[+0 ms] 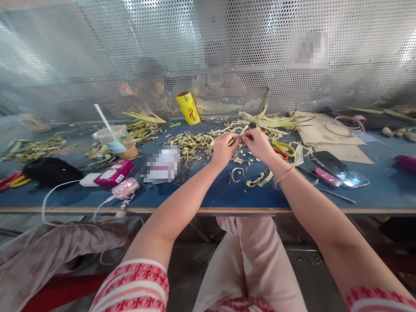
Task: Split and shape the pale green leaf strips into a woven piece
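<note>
My left hand (pixel 224 151) and my right hand (pixel 259 144) meet over the middle of the blue table. Both are closed in a pinch, fingertips nearly touching. In the left fingers is a small greenish piece of plant stalk (pixel 232 141). The right thumb and finger pinch at its end; the exact grip is too small to make out. Behind and left of my hands spreads a pile of pale green plant scraps (pixel 191 145). Longer leafy stalks (pixel 271 120) lie behind my right hand. Curled peelings (pixel 261 178) are scattered below it, and yellow-and-red-handled scissors (pixel 286 149) rest beside my right wrist.
A yellow cardboard tube (pixel 187 108) stands before the perforated metal panel (pixel 247 39). On the left are a drink cup with a straw (pixel 118 143), a purple device (pixel 113 173) and cables. A phone (pixel 339 168) and brown cardboard (pixel 325 130) lie right. Someone's leg (pixel 65 247) shows lower left.
</note>
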`<state>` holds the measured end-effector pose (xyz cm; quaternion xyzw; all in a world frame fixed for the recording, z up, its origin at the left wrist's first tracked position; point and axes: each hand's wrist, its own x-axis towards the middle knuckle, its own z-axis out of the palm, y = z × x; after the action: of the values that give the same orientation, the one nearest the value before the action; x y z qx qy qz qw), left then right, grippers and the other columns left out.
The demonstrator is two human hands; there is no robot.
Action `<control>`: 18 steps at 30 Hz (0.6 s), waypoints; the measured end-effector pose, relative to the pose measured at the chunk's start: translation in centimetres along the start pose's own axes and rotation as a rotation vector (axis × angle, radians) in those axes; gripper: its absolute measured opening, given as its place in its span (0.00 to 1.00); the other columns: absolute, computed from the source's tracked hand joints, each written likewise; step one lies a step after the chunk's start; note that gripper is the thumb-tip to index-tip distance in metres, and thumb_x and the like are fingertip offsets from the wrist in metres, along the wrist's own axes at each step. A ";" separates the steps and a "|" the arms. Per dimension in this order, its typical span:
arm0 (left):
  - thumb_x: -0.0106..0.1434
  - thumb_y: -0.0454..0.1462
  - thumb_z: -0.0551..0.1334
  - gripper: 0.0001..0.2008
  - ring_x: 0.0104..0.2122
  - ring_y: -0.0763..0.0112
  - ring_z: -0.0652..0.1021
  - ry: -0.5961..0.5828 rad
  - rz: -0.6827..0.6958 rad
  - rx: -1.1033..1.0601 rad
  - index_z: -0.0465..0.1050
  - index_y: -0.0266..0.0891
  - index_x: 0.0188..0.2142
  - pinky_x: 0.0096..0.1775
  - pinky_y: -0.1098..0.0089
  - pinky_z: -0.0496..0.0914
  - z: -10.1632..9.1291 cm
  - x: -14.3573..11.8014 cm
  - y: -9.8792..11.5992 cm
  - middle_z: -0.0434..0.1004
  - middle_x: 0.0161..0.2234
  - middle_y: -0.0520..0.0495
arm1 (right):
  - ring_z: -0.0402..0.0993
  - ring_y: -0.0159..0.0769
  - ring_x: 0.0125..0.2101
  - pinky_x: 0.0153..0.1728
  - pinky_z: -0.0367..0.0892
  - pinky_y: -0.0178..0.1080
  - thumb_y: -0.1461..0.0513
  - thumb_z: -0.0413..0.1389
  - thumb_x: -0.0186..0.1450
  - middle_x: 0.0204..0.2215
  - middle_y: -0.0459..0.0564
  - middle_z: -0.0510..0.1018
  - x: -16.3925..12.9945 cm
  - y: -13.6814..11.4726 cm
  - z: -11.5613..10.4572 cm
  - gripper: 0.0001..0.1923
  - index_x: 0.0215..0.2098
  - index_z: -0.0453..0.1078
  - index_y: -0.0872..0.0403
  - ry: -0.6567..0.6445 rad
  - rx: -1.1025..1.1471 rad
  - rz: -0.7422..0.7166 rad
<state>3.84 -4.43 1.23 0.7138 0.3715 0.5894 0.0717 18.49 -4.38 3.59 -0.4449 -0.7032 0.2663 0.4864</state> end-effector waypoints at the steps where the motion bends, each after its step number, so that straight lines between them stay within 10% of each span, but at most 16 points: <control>1: 0.58 0.33 0.63 0.03 0.35 0.68 0.79 0.001 -0.068 -0.056 0.76 0.40 0.30 0.40 0.67 0.72 0.0 0.0 0.2 0.81 0.31 0.47 | 0.72 0.37 0.29 0.35 0.73 0.44 0.63 0.56 0.62 0.24 0.48 0.73 0.0 0.3 0.0 0.07 0.26 0.66 0.52 0.035 -0.047 -0.071; 7: 0.56 0.38 0.66 0.05 0.25 0.74 0.76 -0.012 -0.417 -0.392 0.76 0.38 0.30 0.32 0.71 0.71 0.4 0.1 0.8 0.77 0.23 0.51 | 0.71 0.41 0.41 0.46 0.69 0.46 0.63 0.49 0.66 0.35 0.54 0.74 -0.2 1.4 0.0 0.05 0.33 0.66 0.51 0.197 -0.272 -0.390; 18: 0.50 0.42 0.72 0.13 0.24 0.74 0.78 -0.067 -0.516 -0.563 0.76 0.37 0.31 0.35 0.68 0.76 0.9 0.0 0.7 0.78 0.23 0.52 | 0.70 0.39 0.41 0.47 0.69 0.45 0.66 0.49 0.66 0.38 0.54 0.71 0.1 1.4 -0.5 0.05 0.35 0.65 0.53 0.127 -0.283 -0.436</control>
<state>4.96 -4.58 1.35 0.5681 0.3598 0.6073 0.4231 19.44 -3.68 2.68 -0.3623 -0.7808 0.0258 0.5084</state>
